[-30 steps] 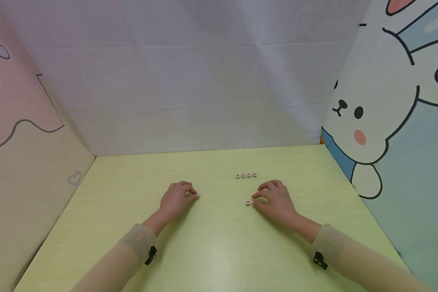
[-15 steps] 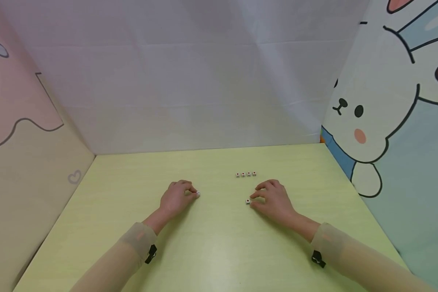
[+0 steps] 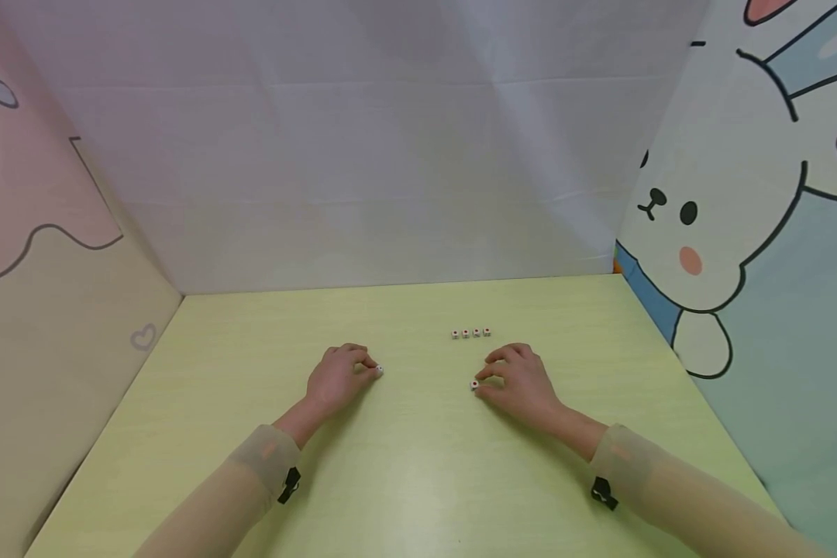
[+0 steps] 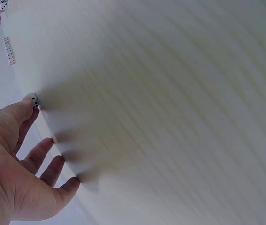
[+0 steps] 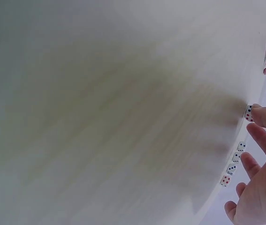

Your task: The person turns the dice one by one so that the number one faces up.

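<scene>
On the left of the table, my left hand (image 3: 335, 381) pinches a small white die (image 3: 380, 370) between thumb and index finger. The left wrist view shows black pips on this die (image 4: 35, 100), and the other fingertips near the tabletop. Right of centre, my right hand (image 3: 523, 385) has thumb and index finger at a second white die (image 3: 474, 385), which has a red pip on top. Up close, the right thumb overlaps the edge of that die (image 5: 249, 113) and the index fingertip lies against its side. Its remaining fingers are loosely bent and hold nothing.
Several dice (image 3: 470, 333) stand in a short, slightly spaced row behind the right hand, red pips upward. They sit on a pale yellow-green table (image 3: 404, 473). A white cloth (image 3: 390, 170) rises at the back, with printed panels (image 3: 774, 325) on both sides.
My right hand has slid slightly left, closing the gap to the nearer die, and its thumb and index finger now meet it. The left hand and the row of dice stay put.
</scene>
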### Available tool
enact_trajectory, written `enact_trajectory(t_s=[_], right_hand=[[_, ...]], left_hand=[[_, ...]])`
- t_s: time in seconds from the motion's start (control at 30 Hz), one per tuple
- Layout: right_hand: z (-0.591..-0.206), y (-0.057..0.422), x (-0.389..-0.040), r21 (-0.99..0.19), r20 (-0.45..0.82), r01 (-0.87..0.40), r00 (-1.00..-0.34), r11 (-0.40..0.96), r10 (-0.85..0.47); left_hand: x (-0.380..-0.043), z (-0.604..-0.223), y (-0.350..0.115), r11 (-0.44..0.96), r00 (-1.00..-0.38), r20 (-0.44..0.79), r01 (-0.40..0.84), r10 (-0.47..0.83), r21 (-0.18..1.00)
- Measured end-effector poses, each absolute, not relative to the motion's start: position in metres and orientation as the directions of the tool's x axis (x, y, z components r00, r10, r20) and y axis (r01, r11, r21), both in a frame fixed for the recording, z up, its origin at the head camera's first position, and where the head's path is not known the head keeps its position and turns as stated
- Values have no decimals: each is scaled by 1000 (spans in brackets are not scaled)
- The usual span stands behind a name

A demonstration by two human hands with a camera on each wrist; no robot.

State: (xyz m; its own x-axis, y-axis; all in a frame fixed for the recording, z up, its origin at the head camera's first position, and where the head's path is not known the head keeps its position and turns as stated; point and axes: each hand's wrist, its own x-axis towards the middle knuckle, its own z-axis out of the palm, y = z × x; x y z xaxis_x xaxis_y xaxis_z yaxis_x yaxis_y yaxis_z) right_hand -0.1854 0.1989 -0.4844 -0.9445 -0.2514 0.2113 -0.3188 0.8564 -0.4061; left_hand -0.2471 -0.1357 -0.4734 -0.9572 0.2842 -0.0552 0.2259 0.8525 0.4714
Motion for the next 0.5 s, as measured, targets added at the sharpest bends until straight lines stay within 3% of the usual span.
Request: enact_trajectory(t_s=[0.5], right_hand=[[-483, 197, -186, -420, 192, -303, -951, 856, -242]], left_hand=[[-247, -473, -137, 846, -956, -52, 228, 288, 482]])
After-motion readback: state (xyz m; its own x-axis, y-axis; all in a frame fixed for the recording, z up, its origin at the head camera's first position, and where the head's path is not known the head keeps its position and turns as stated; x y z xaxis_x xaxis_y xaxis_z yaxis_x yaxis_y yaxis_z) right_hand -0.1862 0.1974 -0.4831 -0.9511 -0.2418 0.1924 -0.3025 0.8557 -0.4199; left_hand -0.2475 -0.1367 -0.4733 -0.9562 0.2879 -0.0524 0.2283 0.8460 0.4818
